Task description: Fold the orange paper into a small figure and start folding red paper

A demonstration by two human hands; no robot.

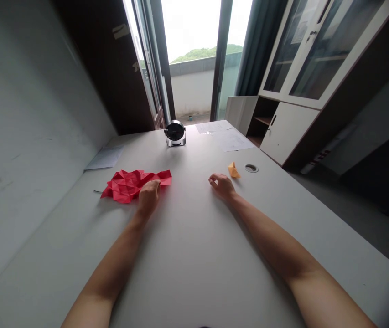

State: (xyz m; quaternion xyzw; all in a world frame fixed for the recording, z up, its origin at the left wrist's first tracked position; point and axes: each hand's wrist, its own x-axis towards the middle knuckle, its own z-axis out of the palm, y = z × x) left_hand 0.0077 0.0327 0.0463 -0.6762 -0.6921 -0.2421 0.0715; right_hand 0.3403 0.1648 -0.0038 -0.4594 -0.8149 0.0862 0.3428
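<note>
A creased red paper sheet lies on the white table to the left of middle. My left hand rests on the sheet's near right part, fingers curled over its edge. My right hand lies on the bare table to the right, fingers loosely curled with nothing seen in them. A small folded orange paper piece sits just beyond my right hand, apart from it.
A small black and silver device stands at the table's far middle. White paper sheets lie at the far right, another paper sheet by the left wall. A round cable hole is near the orange piece. A cabinet stands right.
</note>
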